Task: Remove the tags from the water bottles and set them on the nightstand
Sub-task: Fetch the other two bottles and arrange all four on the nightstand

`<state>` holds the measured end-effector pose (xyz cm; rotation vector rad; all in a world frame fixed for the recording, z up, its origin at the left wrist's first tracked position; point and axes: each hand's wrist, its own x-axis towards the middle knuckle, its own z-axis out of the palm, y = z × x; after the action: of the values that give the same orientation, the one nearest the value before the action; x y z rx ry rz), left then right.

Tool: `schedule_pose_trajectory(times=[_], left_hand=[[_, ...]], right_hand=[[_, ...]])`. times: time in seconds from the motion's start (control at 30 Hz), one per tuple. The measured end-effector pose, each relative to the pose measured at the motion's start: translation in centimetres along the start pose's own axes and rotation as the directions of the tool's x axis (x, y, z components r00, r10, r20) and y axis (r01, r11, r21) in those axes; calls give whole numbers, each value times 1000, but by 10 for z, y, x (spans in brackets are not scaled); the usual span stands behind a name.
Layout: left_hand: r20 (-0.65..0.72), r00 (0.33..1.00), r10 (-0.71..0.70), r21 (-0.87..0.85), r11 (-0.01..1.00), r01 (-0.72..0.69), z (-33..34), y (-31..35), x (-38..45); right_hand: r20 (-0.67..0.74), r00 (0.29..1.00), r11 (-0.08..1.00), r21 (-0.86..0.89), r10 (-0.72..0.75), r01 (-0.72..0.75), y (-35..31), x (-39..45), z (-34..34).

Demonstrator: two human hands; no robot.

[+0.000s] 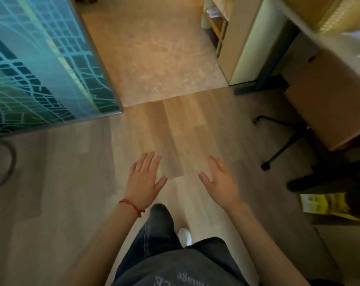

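Note:
No water bottle, tag or nightstand is in view. My left hand (pixel 145 178), with a red string bracelet at the wrist, is held out over the wooden floor with fingers straight and spread, holding nothing. My right hand (pixel 218 178) is stretched out beside it, fingers straight, also empty. Both hands hang in the air above the floor, about a hand's width apart. Below them I see my dark trousers and one white shoe (pixel 185 236).
A glass panel (pixel 41 62) with a teal line pattern stands at the left. A beige carpet (pixel 154 48) lies ahead past the wooden floor. At the right are a shelf unit (pixel 237 38), a cardboard box (pixel 329 96), an office chair base (pixel 282 145) and a yellow package (pixel 327 205).

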<state>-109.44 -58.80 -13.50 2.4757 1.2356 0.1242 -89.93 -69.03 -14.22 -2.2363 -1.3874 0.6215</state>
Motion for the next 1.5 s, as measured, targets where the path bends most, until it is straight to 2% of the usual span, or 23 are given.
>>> schedule_pose_trajectory(times=[0.1,0.3,0.4,0.5,0.67,0.83,0.93,1.13,1.3,1.5], left_hand=[[4,995,98,0,995,-98,-3,15,55],[165,925,343,6,937,-349,8,34,197],[226,873,432,-10,897,-442,1,46,262],[228,814,534,-8,837,-547,-10,64,320],[250,712,656,2,735,-678,-5,105,392],[260,618,742,-37,647,-762,24,171,435],[259,561,786,-70,595,-801,46,219,450],[239,548,802,-94,581,-809,74,321,472],[230,510,829,-137,546,-826,89,402,493],[153,467,871,-195,490,-849,107,477,523]], right_hand=[[-49,997,998,-3,61,-61,16,30,-20],[-211,938,961,51,276,-271,48,104,-57],[-295,863,912,153,410,-381,55,133,-71],[-391,755,850,239,527,-469,62,159,-89],[-484,629,789,288,609,-542,83,183,-119],[-519,521,716,305,678,-628,127,190,-149],[-535,480,693,324,696,-644,163,189,-168],[-572,425,682,369,702,-631,243,190,-229],[-608,391,683,371,691,-629,302,189,-282],[-636,341,678,412,692,-608,357,196,-326]])
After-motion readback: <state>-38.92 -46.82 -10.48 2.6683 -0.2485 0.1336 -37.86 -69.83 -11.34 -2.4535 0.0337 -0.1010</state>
